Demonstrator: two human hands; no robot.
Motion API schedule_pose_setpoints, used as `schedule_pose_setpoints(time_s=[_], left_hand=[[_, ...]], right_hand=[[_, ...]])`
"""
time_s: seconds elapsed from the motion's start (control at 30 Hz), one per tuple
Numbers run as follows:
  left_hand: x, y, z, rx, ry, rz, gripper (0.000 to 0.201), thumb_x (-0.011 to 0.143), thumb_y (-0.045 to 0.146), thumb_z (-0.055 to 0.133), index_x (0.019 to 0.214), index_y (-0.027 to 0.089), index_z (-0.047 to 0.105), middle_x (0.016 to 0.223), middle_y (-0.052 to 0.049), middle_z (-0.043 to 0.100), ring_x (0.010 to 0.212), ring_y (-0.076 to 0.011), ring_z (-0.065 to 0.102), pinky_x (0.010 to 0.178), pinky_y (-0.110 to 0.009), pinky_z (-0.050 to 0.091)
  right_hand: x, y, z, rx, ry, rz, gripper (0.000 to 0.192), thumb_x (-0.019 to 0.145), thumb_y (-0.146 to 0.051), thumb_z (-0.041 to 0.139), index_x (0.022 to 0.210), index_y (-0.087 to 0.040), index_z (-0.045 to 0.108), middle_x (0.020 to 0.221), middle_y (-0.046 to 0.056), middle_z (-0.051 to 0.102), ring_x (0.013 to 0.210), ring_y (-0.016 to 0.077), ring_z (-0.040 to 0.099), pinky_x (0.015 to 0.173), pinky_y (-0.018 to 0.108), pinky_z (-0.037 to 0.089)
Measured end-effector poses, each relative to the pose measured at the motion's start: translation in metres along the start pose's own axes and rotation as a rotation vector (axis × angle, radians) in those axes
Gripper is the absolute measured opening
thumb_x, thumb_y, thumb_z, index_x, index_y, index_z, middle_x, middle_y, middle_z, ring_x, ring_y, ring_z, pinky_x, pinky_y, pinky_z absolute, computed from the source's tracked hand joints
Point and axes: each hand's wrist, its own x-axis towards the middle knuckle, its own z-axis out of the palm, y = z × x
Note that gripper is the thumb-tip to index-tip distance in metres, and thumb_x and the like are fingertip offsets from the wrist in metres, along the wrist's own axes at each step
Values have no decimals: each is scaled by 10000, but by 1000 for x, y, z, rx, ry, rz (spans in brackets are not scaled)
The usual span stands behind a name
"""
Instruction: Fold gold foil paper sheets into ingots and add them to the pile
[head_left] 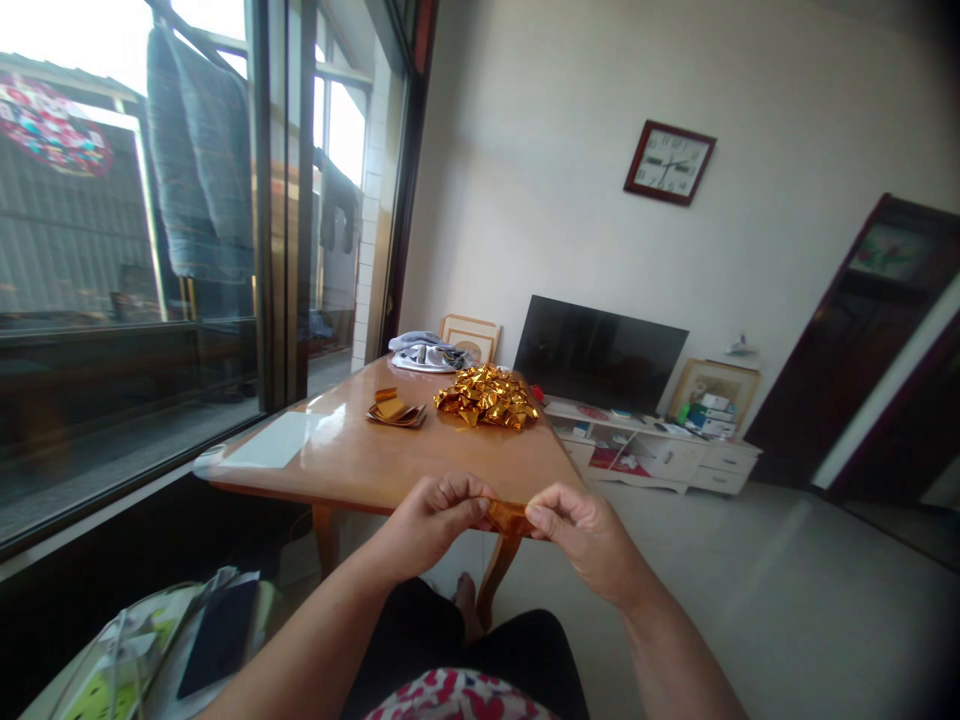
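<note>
While the left hand (435,515) and right hand (574,525) each pinch one end of a small folded strip of gold foil paper (508,517), it hangs just in front of the wooden table (390,460), which bears a heap of folded gold foil pieces (487,397) and a small stack of flat foil sheets (395,411).

Ahead I see a wooden table (390,460) carrying a white sheet (274,440) and folded cloth (427,352). Beyond it, a dark television (598,353) sits on a white cabinet (660,455), and a clock (669,162) hangs on the wall.
</note>
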Motion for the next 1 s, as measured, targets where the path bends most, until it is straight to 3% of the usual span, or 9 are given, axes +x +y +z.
schedule_pose_setpoints(time_s=[0.33, 0.5, 0.6, 0.77, 1.0], left_hand=[[-2, 4, -10, 37, -126, -45, 309, 927, 389, 605, 1074, 133, 698, 929, -96, 752, 928, -228, 698, 927, -365, 498], [3, 2, -9, -62, -6, -115, 375, 931, 436, 577, 1118, 127, 678, 932, -106, 762, 914, -247, 717, 932, -389, 509], [7, -4, -3, -50, 55, -87, 410, 939, 498, 548, 1034, 125, 688, 893, -100, 748, 864, -223, 702, 868, -354, 517], [13, -14, 11, -12, 91, -53, 355, 851, 483, 684, 800, 131, 674, 718, -44, 687, 689, -151, 614, 689, -254, 473], [15, -17, 10, -6, 62, -49, 359, 891, 472, 638, 787, 131, 687, 741, -53, 694, 693, -154, 600, 691, -262, 461]], right_hand=[[0, 7, 1, 104, -46, 61, 307, 897, -469, 640, 811, -174, 645, 730, -3, 638, 690, 142, 592, 671, 266, 453], [2, 13, 0, 142, 8, 100, 324, 881, -489, 653, 815, -172, 639, 734, -3, 642, 681, 144, 608, 665, 271, 467], [2, 15, 0, 156, 30, 109, 327, 880, -494, 652, 821, -172, 640, 739, 3, 650, 679, 146, 608, 658, 272, 468], [1, 16, 5, 164, 40, 98, 325, 882, -493, 649, 807, -177, 636, 719, 2, 654, 658, 137, 586, 637, 260, 454], [-1, 17, 0, 198, 24, 134, 328, 892, -497, 640, 863, -171, 660, 752, 6, 664, 680, 136, 599, 685, 268, 464]])
